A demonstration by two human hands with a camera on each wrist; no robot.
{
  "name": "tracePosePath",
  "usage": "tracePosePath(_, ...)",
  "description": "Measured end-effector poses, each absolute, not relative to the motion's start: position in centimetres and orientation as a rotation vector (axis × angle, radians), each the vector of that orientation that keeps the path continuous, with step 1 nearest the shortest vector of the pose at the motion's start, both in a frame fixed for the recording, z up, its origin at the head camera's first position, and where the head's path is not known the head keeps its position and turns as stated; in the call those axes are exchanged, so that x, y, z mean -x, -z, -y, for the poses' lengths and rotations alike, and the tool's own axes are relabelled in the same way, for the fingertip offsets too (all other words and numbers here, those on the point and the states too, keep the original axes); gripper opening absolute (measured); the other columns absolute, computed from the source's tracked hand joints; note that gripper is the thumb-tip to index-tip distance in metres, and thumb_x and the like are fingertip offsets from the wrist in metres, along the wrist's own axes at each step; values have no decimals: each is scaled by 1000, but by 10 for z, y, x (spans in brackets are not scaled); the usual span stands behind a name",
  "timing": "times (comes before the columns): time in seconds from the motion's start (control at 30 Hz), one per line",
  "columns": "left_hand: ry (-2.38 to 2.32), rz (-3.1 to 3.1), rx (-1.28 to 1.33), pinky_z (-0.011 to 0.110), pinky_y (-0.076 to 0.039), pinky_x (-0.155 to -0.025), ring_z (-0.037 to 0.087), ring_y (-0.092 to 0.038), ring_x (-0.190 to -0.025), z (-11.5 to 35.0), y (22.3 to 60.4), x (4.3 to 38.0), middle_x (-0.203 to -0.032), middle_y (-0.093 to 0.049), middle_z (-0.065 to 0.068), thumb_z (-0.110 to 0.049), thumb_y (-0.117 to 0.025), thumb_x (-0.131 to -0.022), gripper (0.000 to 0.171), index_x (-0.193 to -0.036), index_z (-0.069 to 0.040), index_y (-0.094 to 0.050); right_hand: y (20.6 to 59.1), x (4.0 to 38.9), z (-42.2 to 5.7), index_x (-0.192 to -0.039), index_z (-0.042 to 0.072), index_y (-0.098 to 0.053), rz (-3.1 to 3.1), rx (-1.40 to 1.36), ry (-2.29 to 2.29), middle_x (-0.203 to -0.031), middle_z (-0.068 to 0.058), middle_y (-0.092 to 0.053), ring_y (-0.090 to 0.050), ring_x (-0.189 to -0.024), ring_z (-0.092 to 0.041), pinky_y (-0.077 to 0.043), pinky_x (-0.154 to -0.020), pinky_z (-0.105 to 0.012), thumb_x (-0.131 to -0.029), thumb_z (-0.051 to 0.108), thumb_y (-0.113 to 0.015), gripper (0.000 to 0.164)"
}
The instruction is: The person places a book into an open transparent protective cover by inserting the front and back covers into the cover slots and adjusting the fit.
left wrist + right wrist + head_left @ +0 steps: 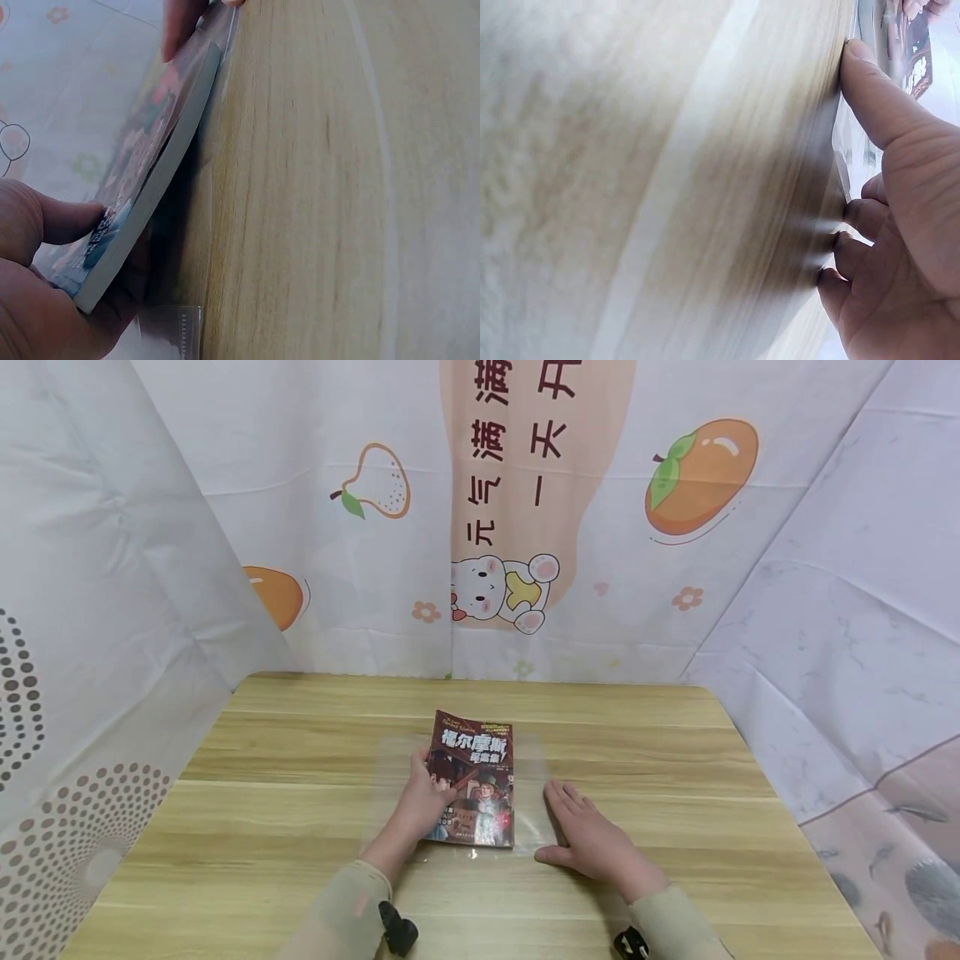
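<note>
A paperback book (476,752) with a dark red illustrated cover lies over a clear plastic cover sheet (532,777). My left hand (422,797) grips the book by its left edge, thumb on the front and fingers underneath. In the left wrist view the page block (161,176) is tilted up from the table on that hand's side. To the right of the book, my right hand (592,843) rests on the sheet's right margin with its fingers extended. The right wrist view shows the thumb (877,94) pressing down by the sheet's edge.
The wood-grain table (285,777) extends around the book on all sides. Behind it hangs a white printed cloth (375,585), with more cloth along the left and right sides. Dark wrist cameras (397,929) are strapped at the sleeves.
</note>
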State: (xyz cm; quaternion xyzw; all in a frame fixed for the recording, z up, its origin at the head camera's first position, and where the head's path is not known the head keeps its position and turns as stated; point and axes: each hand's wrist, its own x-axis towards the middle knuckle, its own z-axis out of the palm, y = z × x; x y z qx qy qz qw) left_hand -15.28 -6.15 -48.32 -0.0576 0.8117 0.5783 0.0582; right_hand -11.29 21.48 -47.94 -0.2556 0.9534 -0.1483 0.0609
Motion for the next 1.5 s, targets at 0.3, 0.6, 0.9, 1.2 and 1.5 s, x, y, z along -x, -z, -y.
tracePosePath(0.3, -1610, -2618, 104, 61, -27, -107, 48, -33, -129, 62, 485, 154, -144, -32, 33, 3, -68, -81, 88, -150, -2, -14, 479, 113, -215, -147, -7, -25, -2891, 775, 444, -152, -25, -26, -22, -138, -42, -26, -110, -59, -83, 53, -68, 97)
tracePosePath(0.6, -1155, -2888, 48, 59, -37, -94, 47, -33, -112, 65, 485, 148, -131, -34, 30, -19, -79, -77, 93, -151, -5, -23, 479, 113, -216, -146, -8, -25, -2896, 789, 441, -152, -26, -26, -22, -138, -42, -26, -109, -59, -84, 52, -68, 97)
tracePosePath(0.9, -1076, -2885, -8, 57, -39, -94, 43, -32, -116, 75, 483, 146, -137, -30, 24, -29, -79, -77, 88, -148, -8, -32, 477, 112, -215, -146, -8, -25, -2881, 798, 450, -152, -26, -25, -22, -138, -42, -26, -108, -60, -85, 51, -67, 95)
tracePosePath(1.2, -967, -2912, -154, 57, -37, -96, 39, -34, -118, 93, 488, 141, -138, -36, 22, -42, -79, -73, 93, -148, -9, -34, 476, 113, -217, -149, -1, -26, -2855, 790, 462, -153, -25, -24, -20, -139, -43, -25, -109, -61, -87, 54, -64, 90)
tracePosePath(1.5, -803, -2935, -328, 59, -32, -97, 38, -33, -121, 107, 488, 137, -136, -40, 18, -46, -75, -76, 90, -145, -3, -38, 466, 117, -213, -151, 7, -25, -2914, 842, 555, -154, -21, -24, -25, -135, -48, -25, -107, -64, -93, 34, -62, 74)
